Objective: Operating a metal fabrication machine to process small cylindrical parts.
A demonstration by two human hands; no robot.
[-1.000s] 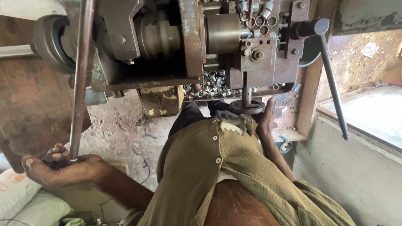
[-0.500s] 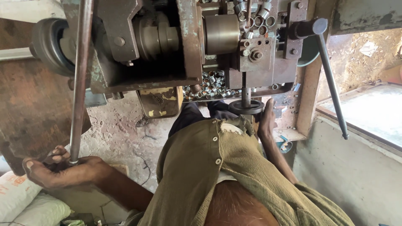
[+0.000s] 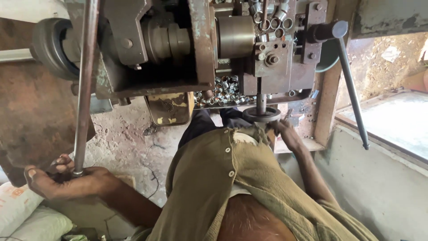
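My left hand [image 3: 60, 180] grips the lower end of a long rusty steel bar [image 3: 84, 85] that runs up into the old machine [image 3: 178, 44]. My right hand [image 3: 285, 134] rests on a small dark handwheel [image 3: 261, 115] under the machine's tool block; whether its fingers close around the rim I cannot tell. Several short shiny metal rings [image 3: 225, 91] lie heaped in the tray beneath the spindle. More rings sit stacked in a feeder [image 3: 269, 18] at the top. My olive shirt [image 3: 240, 178] fills the lower middle.
A long lever with a dark handle [image 3: 350, 85] hangs down at the right. A yellowed metal plate [image 3: 171, 107] hangs below the machine. White sacks [image 3: 26, 214] lie at bottom left. A concrete ledge [image 3: 388, 120] borders the right. A black wheel [image 3: 51, 47] sits at upper left.
Both hands stay where they were on the bar and at the handwheel. The view has shifted very slightly; nothing else has visibly moved.
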